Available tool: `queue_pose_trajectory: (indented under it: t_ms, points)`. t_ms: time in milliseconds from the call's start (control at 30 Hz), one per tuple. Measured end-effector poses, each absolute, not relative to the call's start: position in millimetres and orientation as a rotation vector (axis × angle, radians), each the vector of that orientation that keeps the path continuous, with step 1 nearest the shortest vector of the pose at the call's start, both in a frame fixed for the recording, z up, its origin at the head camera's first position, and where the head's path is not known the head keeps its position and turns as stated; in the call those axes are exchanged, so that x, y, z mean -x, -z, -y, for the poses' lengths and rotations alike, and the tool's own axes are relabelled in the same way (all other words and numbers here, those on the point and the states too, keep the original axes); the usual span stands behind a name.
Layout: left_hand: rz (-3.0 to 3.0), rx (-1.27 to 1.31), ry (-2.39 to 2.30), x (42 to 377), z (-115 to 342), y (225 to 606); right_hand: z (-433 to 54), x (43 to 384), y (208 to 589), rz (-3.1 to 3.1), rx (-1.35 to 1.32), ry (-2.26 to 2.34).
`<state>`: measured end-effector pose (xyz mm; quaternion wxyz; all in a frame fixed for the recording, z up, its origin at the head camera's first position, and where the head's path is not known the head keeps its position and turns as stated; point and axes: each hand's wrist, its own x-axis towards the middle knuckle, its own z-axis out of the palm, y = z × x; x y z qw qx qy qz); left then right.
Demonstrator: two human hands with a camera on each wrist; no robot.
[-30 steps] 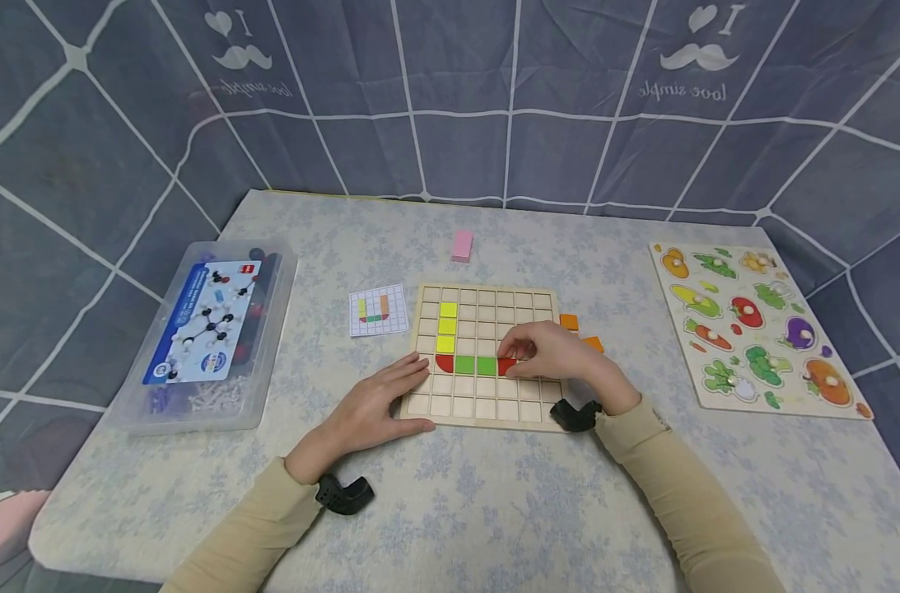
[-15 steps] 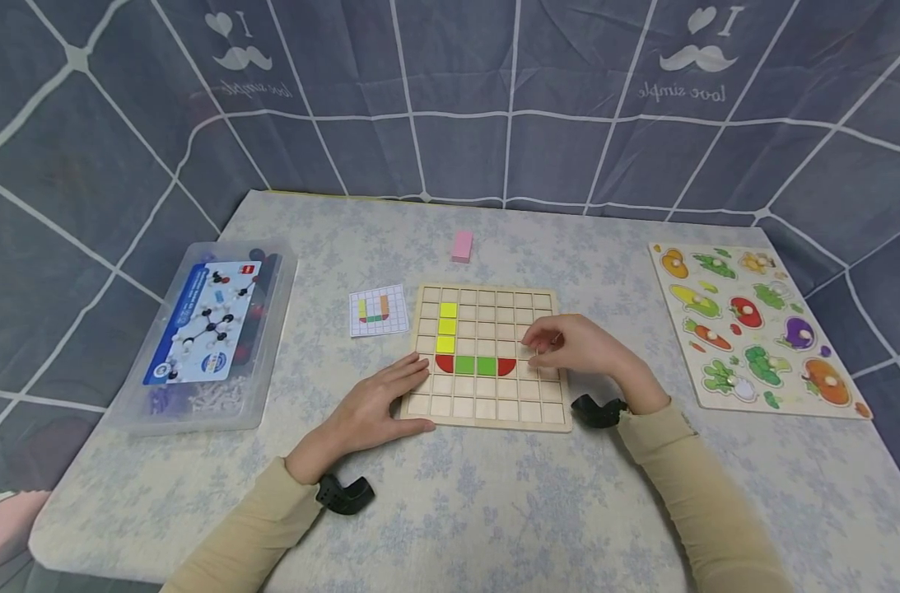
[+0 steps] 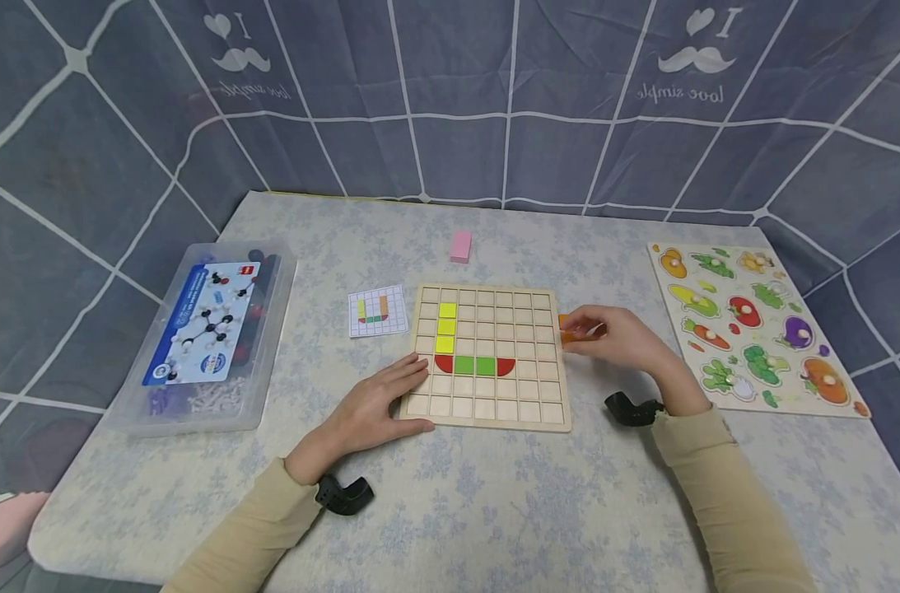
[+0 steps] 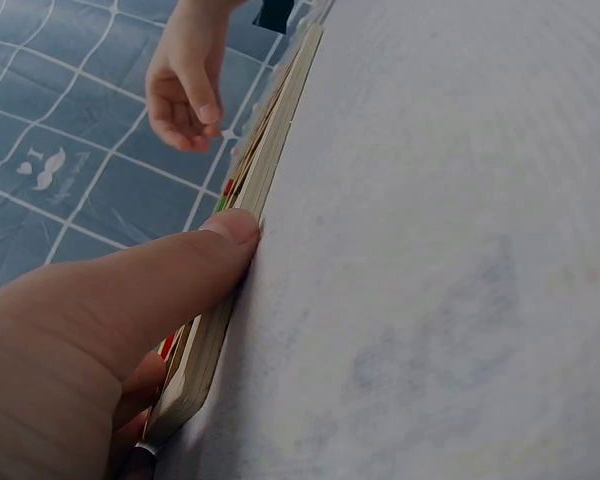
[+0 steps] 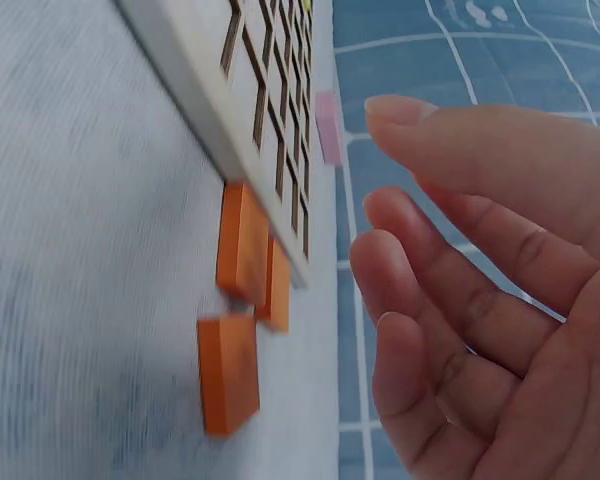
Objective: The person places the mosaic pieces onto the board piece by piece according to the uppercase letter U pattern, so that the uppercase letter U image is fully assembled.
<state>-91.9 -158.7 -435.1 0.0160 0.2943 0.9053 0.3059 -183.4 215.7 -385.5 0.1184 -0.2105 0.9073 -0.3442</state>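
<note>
A wooden grid board (image 3: pixel 487 403) lies mid-table. It holds a column of yellow square tiles (image 3: pixel 446 327), and below it a row with two green tiles (image 3: pixel 475 366) between two rounded red tiles (image 3: pixel 505 366). My left hand (image 3: pixel 371 408) rests on the board's lower left corner, fingers extended along the left side, thumb (image 4: pixel 230 230) against the front edge. Beyond the board's right edge, my right hand (image 3: pixel 613 338) hovers over the orange tiles (image 3: pixel 563 319), partly covering them. The right wrist view shows three orange tiles (image 5: pixel 230 375) and relaxed, slightly bent fingers (image 5: pixel 395 280) holding nothing.
A printed pattern card (image 3: pixel 378 311) lies left of the board, and a pink block (image 3: pixel 460 247) sits behind it. A clear plastic box (image 3: pixel 205 338) stands at left. A vegetable puzzle board (image 3: pixel 761 329) lies at right. A patterned curtain (image 3: pixel 464 99) hangs behind the table.
My right hand has let go of the red tile at the row's right end and moved right, off the board, to the orange tiles. The left hand has stayed put.
</note>
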Motion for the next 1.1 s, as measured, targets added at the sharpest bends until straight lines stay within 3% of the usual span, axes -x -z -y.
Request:
queue_pose_trajectory:
  t_ms: [1100]
  points:
    - [-2.819,-0.915,-0.953,91,158,434,-245,187,396,-2.635,0.505,1.032]
